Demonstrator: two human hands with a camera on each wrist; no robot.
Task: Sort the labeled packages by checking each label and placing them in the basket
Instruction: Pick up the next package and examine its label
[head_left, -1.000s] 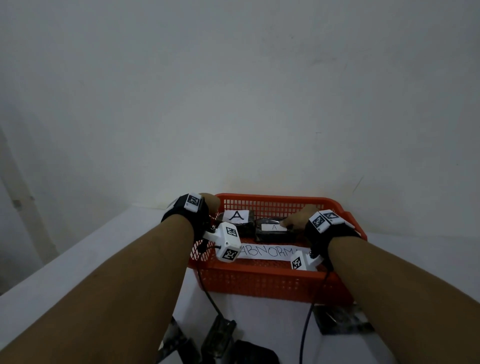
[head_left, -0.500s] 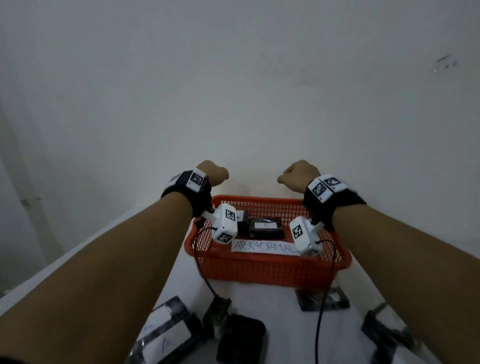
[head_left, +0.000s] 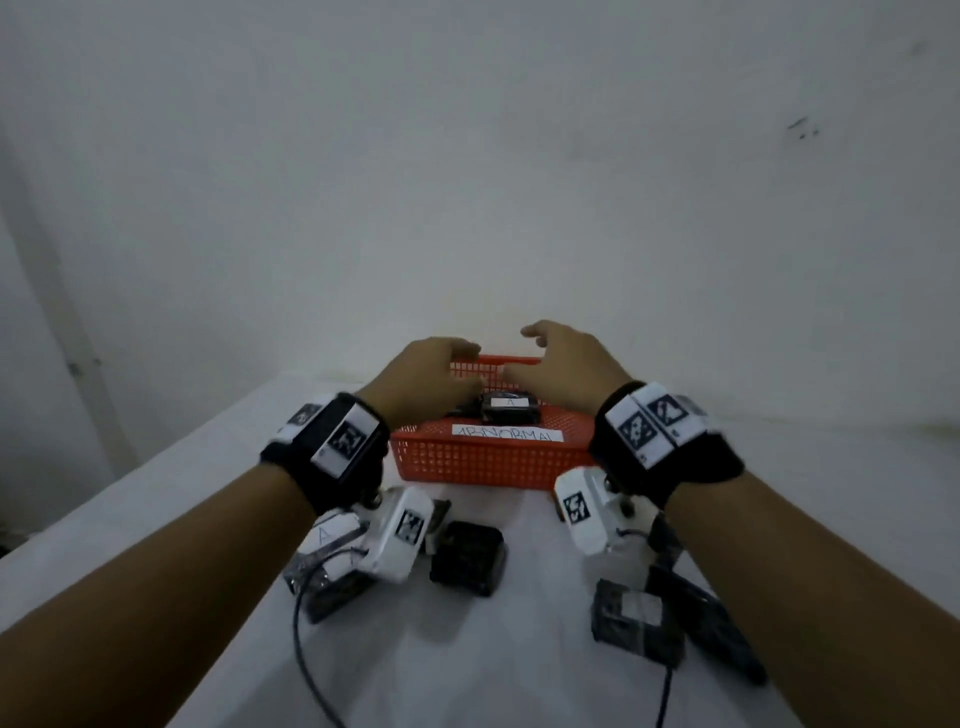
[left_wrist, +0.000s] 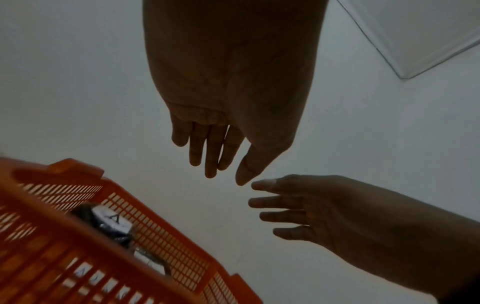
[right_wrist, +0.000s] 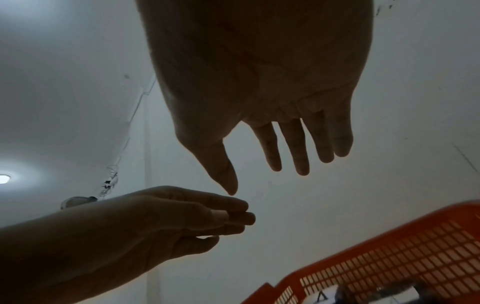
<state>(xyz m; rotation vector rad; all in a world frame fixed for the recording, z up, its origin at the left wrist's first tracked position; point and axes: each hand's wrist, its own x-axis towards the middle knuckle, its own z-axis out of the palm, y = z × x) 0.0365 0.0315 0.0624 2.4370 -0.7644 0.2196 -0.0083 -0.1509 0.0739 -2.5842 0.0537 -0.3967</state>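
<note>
Where half a second ago both fists were curled and raised above the orange basket (head_left: 488, 460), the left hand (head_left: 422, 375) and right hand (head_left: 563, 366) have now dropped lower and spread, fingers loose and apart, holding nothing, thumbs nearly meeting over the basket's far rim at twelve o'clock. Two black packages with white "A" labels lie inside it; the clearer one (head_left: 509, 408) sits behind the "ABNORMAL" label (head_left: 506, 434), the other mostly hidden by the left hand. On the white table (head_left: 156, 499) at seven o'clock, a labelled package (head_left: 332, 540) lies half covered by the left wrist camera (head_left: 397, 535). A black box (head_left: 467, 558) sits at six o'clock. At five o'clock two more dark packages (head_left: 636, 621) overlap below the right wrist camera (head_left: 589, 512).
</note>
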